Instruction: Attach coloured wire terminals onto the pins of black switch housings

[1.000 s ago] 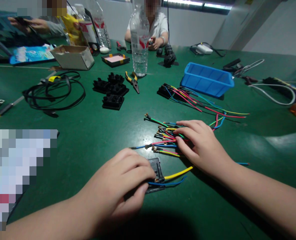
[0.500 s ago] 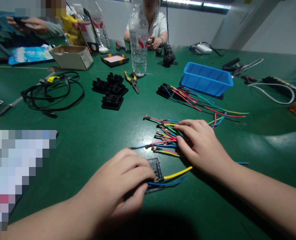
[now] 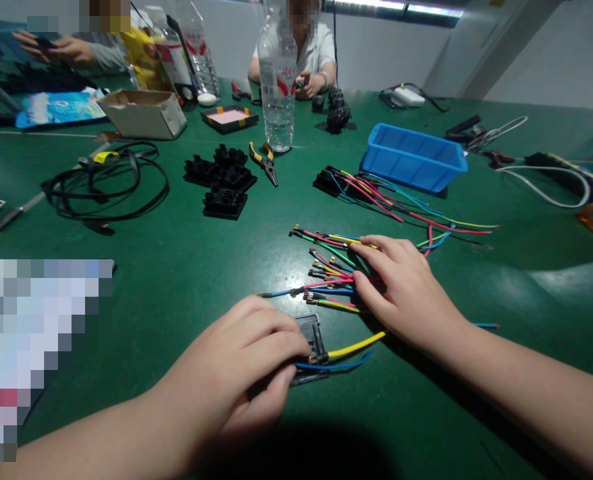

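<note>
My left hand [image 3: 241, 367] presses down on a small black connector block [image 3: 312, 340] near the table's front edge; a yellow wire [image 3: 356, 345] and a blue wire [image 3: 341, 366] stick out of its right side. Just beyond it lies a loose bundle of coloured wires [image 3: 326, 270] with metal terminals at their left ends. My right hand [image 3: 401, 287] rests flat on that bundle with its fingers spread over the strands; whether it pinches any single wire is hidden.
On the green table [image 3: 186, 267] lie black connector blocks [image 3: 223, 180], pliers [image 3: 265, 162], a water bottle [image 3: 277, 87], a wired connector [image 3: 332, 181], a blue bin [image 3: 413, 159], coiled black cable [image 3: 106, 187] and a cardboard box [image 3: 143, 112]. Other people sit at the far edge.
My right hand's fingers have shifted slightly over the bundle, fanning the upper wire ends apart. My left hand stays on the connector block.
</note>
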`<state>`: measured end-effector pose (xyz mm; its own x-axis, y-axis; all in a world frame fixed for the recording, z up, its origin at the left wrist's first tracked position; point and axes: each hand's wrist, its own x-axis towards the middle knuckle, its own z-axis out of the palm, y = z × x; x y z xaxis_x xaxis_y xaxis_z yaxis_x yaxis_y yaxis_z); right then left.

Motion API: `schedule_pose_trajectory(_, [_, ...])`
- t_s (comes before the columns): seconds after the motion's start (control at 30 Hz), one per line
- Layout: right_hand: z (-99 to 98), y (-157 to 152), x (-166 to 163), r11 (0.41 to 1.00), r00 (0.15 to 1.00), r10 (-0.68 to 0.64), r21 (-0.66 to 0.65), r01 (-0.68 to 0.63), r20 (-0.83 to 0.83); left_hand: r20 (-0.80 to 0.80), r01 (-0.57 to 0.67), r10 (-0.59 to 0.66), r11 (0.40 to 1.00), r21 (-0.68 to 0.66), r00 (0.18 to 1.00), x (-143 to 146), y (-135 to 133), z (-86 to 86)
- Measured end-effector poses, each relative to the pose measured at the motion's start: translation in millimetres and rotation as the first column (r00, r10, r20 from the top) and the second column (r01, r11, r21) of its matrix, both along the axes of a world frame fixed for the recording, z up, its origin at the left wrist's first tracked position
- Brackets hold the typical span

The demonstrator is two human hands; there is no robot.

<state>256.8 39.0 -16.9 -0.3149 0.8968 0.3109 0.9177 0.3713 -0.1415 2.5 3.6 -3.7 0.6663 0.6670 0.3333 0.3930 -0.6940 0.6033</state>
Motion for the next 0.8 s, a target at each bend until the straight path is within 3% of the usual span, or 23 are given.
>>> schedule_pose_trajectory(0.47, [2.4,-0.4,1.6,0.993,0.993,0.121,-0.004,-0.121,-0.002,-0.002,0.0,0.0,1.0,0.005,1.0,0.5,1.1,1.0])
schedule_pose_trajectory(0.63, [8.8,-4.3,-0.3,0.963,0.965,0.264,0.05,-0.263,-0.005,-0.032,0.0,0.0,1.0,0.018,0.999,-1.0,0.1,1.1])
schedule_pose_trajectory(0.8, [8.3,-2.7,-0.9,0.958,0.958,0.287,-0.016,-0.287,0.003,-0.025,-0.068,0.068,0.998,0.016,0.997,-1.7,-0.2,1.2])
